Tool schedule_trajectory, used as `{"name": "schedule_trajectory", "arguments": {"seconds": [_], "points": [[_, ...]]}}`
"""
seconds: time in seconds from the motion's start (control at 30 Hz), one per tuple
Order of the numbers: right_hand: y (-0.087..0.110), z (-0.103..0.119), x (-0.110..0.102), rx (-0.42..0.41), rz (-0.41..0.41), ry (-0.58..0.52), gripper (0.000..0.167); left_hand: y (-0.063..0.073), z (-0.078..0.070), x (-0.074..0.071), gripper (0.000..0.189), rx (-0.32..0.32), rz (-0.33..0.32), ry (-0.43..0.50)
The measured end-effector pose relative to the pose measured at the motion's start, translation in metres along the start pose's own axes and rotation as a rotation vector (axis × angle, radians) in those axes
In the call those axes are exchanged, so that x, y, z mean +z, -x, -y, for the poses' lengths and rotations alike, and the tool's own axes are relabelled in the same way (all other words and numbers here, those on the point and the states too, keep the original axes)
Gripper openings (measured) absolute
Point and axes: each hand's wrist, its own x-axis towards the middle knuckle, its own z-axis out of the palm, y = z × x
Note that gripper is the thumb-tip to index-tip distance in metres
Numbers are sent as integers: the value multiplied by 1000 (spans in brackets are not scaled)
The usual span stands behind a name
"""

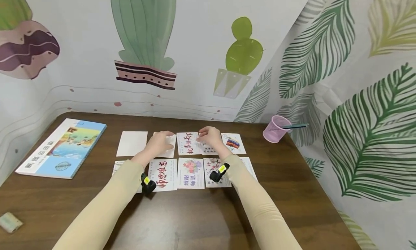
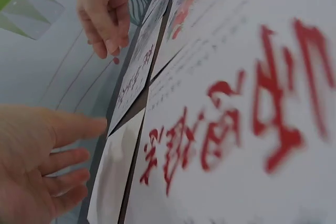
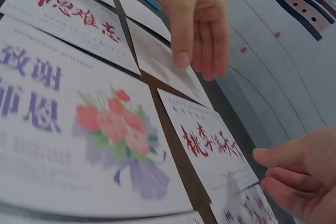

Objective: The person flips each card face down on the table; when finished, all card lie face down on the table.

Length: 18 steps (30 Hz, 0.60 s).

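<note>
Paper cards lie in two rows on the table. My left hand is over a blank card in the back row, fingers extended and holding nothing. Over a blossom-printed card, partly hidden, is my right hand; its fingers bend loosely, with nothing visible between them. Between the hands lies a card with red calligraphy. Another blank card is at back left, and a card with a colourful drawing at back right. The front row includes a red-lettered card and a bouquet card. My arms cover parts of the outer front cards.
A thick book with a blue and white cover lies at the left of the brown table. At the back right stands a pink mesh cup with pens in it. A small pale block sits at the left edge.
</note>
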Motion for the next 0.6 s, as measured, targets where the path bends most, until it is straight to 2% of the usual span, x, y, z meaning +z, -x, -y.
{"name": "schedule_trajectory", "arguments": {"seconds": [0.13,0.3,0.6], "points": [[3,-5,-4,14,45,31,38,-17,-4,5,68,34,62,30],[10,-10,-3,20,71,1,41,-35,-12,8,83,73,118,37],[20,-13,-1,-1,82,-51,44,-46,-16,9,94,64,163,-7]]}}
